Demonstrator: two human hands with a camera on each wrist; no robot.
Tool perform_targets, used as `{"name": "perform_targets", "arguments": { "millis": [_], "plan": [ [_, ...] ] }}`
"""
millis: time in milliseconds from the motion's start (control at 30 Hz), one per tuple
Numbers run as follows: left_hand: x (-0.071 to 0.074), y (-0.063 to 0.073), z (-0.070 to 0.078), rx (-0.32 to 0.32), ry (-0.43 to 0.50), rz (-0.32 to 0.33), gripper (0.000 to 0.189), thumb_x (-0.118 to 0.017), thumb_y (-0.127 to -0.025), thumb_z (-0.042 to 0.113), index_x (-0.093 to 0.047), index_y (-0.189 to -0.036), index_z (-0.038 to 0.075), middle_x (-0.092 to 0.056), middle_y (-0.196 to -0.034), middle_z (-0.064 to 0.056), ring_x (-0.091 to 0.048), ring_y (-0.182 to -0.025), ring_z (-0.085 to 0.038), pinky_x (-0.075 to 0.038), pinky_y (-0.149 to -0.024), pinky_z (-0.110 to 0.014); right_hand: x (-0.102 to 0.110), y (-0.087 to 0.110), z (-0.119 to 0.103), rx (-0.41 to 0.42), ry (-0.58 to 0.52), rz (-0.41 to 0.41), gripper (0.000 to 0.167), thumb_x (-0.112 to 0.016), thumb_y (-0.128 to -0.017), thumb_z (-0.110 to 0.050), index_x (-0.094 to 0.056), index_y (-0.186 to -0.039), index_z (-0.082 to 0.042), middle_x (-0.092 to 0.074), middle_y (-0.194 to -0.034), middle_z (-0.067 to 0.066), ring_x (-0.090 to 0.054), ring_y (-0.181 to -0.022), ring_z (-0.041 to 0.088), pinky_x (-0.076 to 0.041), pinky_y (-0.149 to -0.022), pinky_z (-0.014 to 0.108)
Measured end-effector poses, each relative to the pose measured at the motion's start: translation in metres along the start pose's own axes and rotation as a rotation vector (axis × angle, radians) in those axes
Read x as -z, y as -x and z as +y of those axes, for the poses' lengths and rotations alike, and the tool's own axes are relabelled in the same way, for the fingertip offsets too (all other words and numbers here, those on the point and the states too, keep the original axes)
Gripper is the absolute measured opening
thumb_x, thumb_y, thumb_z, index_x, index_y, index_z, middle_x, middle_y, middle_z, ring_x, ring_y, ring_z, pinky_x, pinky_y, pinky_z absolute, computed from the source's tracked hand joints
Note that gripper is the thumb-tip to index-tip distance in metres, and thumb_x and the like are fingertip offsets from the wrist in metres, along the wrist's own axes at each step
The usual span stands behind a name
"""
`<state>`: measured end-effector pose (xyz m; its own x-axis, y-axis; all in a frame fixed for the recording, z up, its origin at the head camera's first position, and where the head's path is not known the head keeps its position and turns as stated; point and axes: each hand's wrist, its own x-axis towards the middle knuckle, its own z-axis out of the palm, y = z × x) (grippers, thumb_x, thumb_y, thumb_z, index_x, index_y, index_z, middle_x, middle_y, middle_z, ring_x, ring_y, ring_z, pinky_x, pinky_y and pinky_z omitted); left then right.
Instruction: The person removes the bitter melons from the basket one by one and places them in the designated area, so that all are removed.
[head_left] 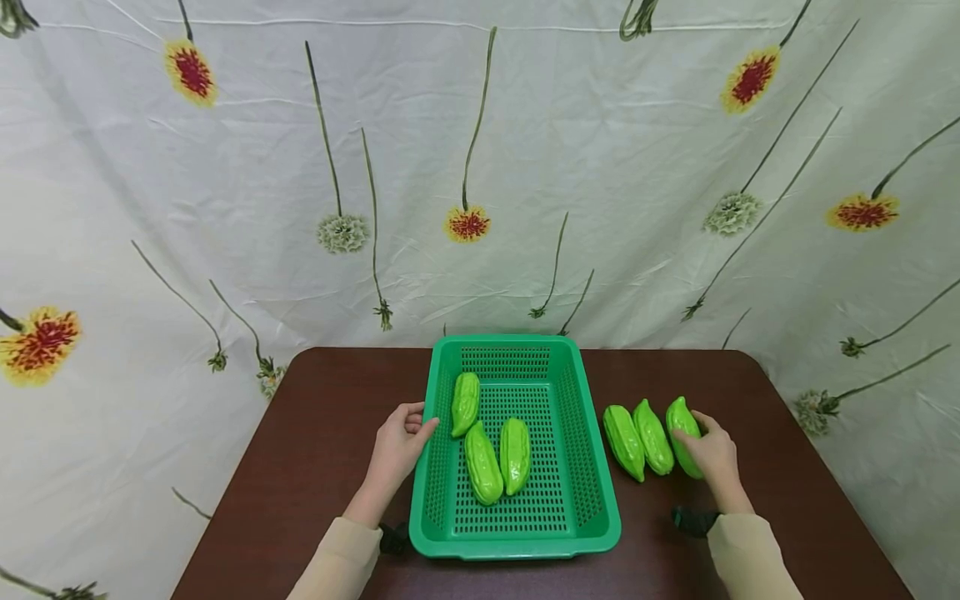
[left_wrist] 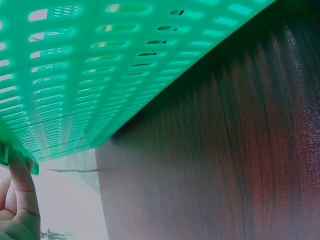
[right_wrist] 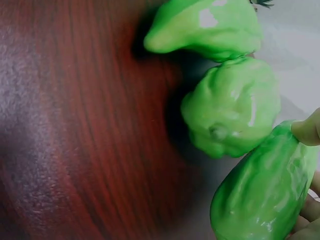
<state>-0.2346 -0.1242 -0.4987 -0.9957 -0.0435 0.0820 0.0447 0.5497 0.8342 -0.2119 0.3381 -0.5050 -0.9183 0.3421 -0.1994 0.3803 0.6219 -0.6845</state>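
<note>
A green plastic basket (head_left: pixel 517 548) with slotted walls stands at the middle of the table. My left hand (head_left: pixel 399 444) holds its left rim; in the left wrist view, a finger (left_wrist: pixel 22 187) hooks over the edge. Inside, toward the left, lie three bright green bitter melons (head_left: pixel 482 463). Right of the basket, my right hand (head_left: pixel 714 458) grips the rightmost bitter melon (head_left: pixel 681 419) of a row of three, thumb on one side and fingers on the other. In the right wrist view that bitter melon (right_wrist: pixel 262 192) tilts beside its neighbour (right_wrist: pixel 232 107).
The other two bitter melons of the row, one at the left (head_left: pixel 624 442) and one in the middle (head_left: pixel 652 437), lie between basket and right hand. A dark brown wooden table (head_left: pixel 322 433) carries everything. Behind it hangs a white flower-printed cloth (head_left: pixel 420 167).
</note>
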Motion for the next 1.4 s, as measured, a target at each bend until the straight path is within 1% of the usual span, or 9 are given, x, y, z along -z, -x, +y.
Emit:
{"name": "perform_targets", "arguments": {
  "millis": [167,300,533,700,933,1100,1233,1300,1400],
  "plan": [
    [-0.001,0.000,0.000,0.003,0.004,0.006,0.041,-0.068,-0.094,0.017,-0.058,-0.129,-0.003,-0.063,-0.103,-0.014,-0.061,-0.092,-0.023,-0.054,-0.078,-0.036,-0.002,0.001,0.002,-0.006,0.010,-0.018,0.066,-0.056,-0.097,-0.026,-0.032,-0.148,0.008,-0.030,-0.149,0.037,-0.034,-0.132,0.055,-0.033,-0.108,0.063],
    [0.000,0.001,0.000,-0.006,0.006,0.008,0.041,-0.068,-0.094,0.016,-0.058,-0.128,-0.003,-0.063,-0.103,-0.015,-0.061,-0.091,-0.024,-0.054,-0.077,-0.036,-0.003,0.002,0.004,-0.004,0.020,-0.034,0.067,-0.053,-0.097,-0.026,-0.031,-0.148,0.010,-0.029,-0.149,0.038,-0.032,-0.133,0.056,-0.032,-0.108,0.063],
    [-0.001,0.000,0.000,0.014,0.014,-0.002,0.043,-0.069,-0.094,0.019,-0.058,-0.130,-0.002,-0.063,-0.104,-0.014,-0.061,-0.093,-0.023,-0.054,-0.079,-0.037,-0.005,0.001,0.007,-0.022,0.017,-0.067,0.067,-0.050,-0.099,-0.027,-0.026,-0.150,0.010,-0.023,-0.152,0.038,-0.024,-0.138,0.055,-0.027,-0.112,0.064],
    [-0.001,0.000,0.000,0.011,0.012,-0.007,0.043,-0.069,-0.094,0.019,-0.057,-0.130,-0.001,-0.063,-0.105,-0.015,-0.062,-0.094,-0.024,-0.054,-0.080,-0.038,-0.005,0.002,0.008,-0.025,0.014,-0.073,0.067,-0.049,-0.100,-0.028,-0.025,-0.150,0.010,-0.022,-0.152,0.038,-0.023,-0.138,0.055,-0.026,-0.112,0.064],
    [-0.001,0.001,-0.001,-0.003,0.009,0.000,0.042,-0.070,-0.093,0.017,-0.058,-0.129,-0.002,-0.063,-0.104,-0.015,-0.062,-0.093,-0.024,-0.055,-0.078,-0.036,-0.006,0.005,0.010,-0.022,0.006,-0.081,0.070,-0.049,-0.101,-0.032,-0.023,-0.151,0.009,-0.022,-0.153,0.038,-0.023,-0.138,0.055,-0.026,-0.112,0.064],
    [-0.001,0.001,-0.001,0.001,0.011,-0.005,0.042,-0.069,-0.093,0.018,-0.058,-0.129,-0.003,-0.063,-0.104,-0.016,-0.062,-0.093,-0.024,-0.054,-0.078,-0.037,-0.005,0.008,0.012,-0.005,0.009,-0.059,0.070,-0.049,-0.101,-0.036,-0.027,-0.149,0.011,-0.026,-0.151,0.037,-0.026,-0.138,0.054,-0.027,-0.112,0.063],
    [0.000,0.001,0.000,-0.002,0.010,-0.009,0.042,-0.069,-0.094,0.018,-0.058,-0.128,-0.004,-0.063,-0.105,-0.017,-0.062,-0.092,-0.024,-0.054,-0.078,-0.037,-0.002,0.009,0.010,0.024,-0.005,-0.018,0.068,-0.048,-0.102,-0.038,-0.030,-0.148,0.009,-0.030,-0.150,0.035,-0.030,-0.137,0.051,-0.030,-0.110,0.062],
    [0.000,0.001,0.000,-0.003,0.010,-0.008,0.042,-0.069,-0.094,0.018,-0.058,-0.128,-0.004,-0.063,-0.105,-0.017,-0.062,-0.093,-0.024,-0.054,-0.078,-0.037,0.000,0.009,0.006,0.043,-0.021,0.009,0.068,-0.048,-0.102,-0.039,-0.031,-0.149,0.007,-0.031,-0.151,0.033,-0.031,-0.137,0.050,-0.032,-0.109,0.062],
    [0.000,0.000,0.000,-0.005,0.008,-0.003,0.043,-0.070,-0.093,0.018,-0.058,-0.128,-0.004,-0.063,-0.105,-0.017,-0.062,-0.093,-0.025,-0.054,-0.078,-0.038,0.003,0.008,-0.005,0.082,-0.029,0.056,0.068,-0.049,-0.102,-0.042,-0.033,-0.150,0.003,-0.032,-0.152,0.030,-0.031,-0.139,0.048,-0.033,-0.109,0.062]
  ]
}}
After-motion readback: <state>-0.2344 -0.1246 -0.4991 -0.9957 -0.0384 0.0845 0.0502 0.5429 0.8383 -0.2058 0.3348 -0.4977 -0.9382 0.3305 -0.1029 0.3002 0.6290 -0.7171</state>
